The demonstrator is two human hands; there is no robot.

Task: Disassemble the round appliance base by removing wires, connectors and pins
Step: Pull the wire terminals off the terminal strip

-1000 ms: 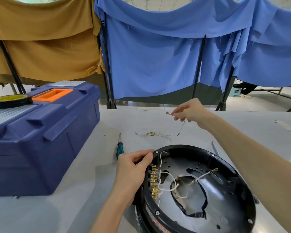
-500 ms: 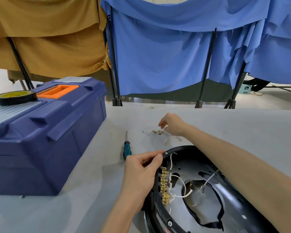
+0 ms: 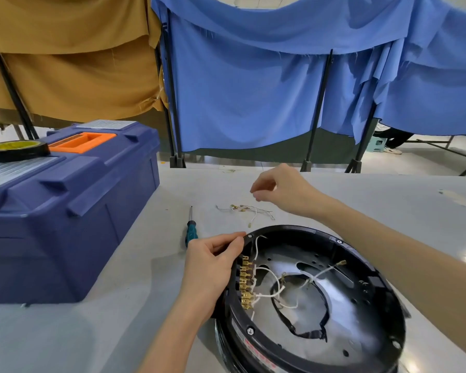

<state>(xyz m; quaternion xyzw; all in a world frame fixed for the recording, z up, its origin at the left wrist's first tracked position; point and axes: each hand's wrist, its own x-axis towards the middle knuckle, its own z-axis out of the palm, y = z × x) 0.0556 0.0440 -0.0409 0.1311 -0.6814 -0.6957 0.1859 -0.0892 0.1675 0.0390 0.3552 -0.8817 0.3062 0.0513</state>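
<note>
Head view: the left hand (image 3: 213,267) grips the rim of the round base (image 3: 293,228) on the table (image 3: 119,305); the right hand (image 3: 283,189) hovers loosely curled, seemingly empty, over a small heap of pulled wires (image 3: 246,210). White wires (image 3: 269,270) and brass connectors (image 3: 246,282) await removal: roughly midway, I judge.

The round appliance base (image 3: 301,228) showed a glossy black plastic rim around a bright, reflective metal plate (image 3: 355,327), with brass-coloured metal terminals (image 3: 245,286) and white-sheathed wires (image 3: 269,271). It sat on a smooth, faintly shiny grey bench (image 3: 105,332) beside a matt blue plastic toolbox (image 3: 65,224). Soft blue cloth (image 3: 253,90) and mustard cloth (image 3: 65,63) hung creased behind.
</note>
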